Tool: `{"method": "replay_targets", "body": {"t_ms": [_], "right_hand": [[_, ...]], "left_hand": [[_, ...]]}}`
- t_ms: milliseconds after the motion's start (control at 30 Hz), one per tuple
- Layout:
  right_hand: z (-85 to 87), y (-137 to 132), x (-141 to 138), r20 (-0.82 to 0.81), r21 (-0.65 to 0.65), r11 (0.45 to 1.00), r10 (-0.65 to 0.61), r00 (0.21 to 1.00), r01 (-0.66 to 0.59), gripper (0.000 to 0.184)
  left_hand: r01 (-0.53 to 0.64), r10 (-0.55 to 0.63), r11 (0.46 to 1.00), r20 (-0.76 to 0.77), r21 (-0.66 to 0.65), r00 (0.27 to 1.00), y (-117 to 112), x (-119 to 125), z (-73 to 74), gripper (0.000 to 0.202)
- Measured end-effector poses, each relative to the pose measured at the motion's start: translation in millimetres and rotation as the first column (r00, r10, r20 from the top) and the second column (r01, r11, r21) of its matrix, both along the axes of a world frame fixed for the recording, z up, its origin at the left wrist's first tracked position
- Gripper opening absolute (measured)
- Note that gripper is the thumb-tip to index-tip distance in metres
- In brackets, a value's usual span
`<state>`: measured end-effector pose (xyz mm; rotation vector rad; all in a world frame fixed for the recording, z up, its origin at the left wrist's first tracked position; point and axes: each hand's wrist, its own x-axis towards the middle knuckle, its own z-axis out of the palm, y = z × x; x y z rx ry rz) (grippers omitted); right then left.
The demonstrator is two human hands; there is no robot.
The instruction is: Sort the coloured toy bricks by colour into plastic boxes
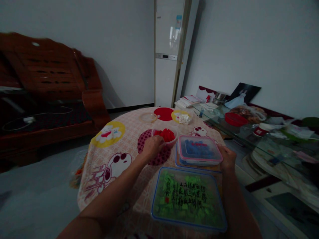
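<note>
My left hand (152,147) is curled against the near rim of a clear bowl of red blocks (165,135) on the round table. My right hand (227,159) grips the right side of a lidded box of blue blocks (199,150), which sits stacked on another box. In front of me lies a larger lidded box of green blocks (188,198) with black writing on its lid. A small bowl of white pieces (183,118) and a loose round lid (149,117) lie at the far side of the table.
The table wears a cartoon-print cloth (111,159). A glass side table (261,136) crowded with papers, a red bowl and dishes stands to the right. A dark wooden bench (47,99) is at the left, and a tall white air conditioner (169,53) stands against the wall.
</note>
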<state>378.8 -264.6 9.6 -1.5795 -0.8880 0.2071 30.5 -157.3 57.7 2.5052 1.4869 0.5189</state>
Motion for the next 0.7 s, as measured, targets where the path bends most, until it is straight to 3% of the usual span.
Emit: {"method": "replay_targets", "body": {"t_ms": [100,200,333,433,500,700], "right_hand": [[3.0,-2,-3,-0.067,-0.003,1.000,0.007,0.998,-0.007,0.047],[4.7,-4,-6,-0.079,0.017,1.000,0.017,0.997,-0.015,0.046],[6.8,-5,-9,-0.106,0.029,1.000,0.014,0.994,-0.011,0.045],[9.1,-6,-11,-0.093,0.017,1.000,-0.004,0.996,0.006,0.044],[10.3,-8,-11,-0.064,0.000,1.000,-0.008,0.998,0.008,0.045],[12.1,-11,-12,-0.032,-0.022,1.000,0.011,0.999,-0.011,0.045]], "left_hand": [[0.050,-0.049,0.999,0.063,-0.014,0.997,-6,-6,0.0,0.018],[0.065,-0.064,0.998,0.154,0.000,0.986,6,-15,6.7,0.029],[-0.145,0.118,0.985,0.251,0.093,0.961,56,-27,12.1,0.031],[-0.255,0.245,0.967,0.188,0.030,0.951,102,-30,1.4,0.028],[-0.267,0.264,0.963,0.121,0.013,0.957,127,-31,-10.8,0.030],[-0.202,0.200,0.979,-0.086,-0.020,0.976,162,-30,-41.3,0.028]]}}
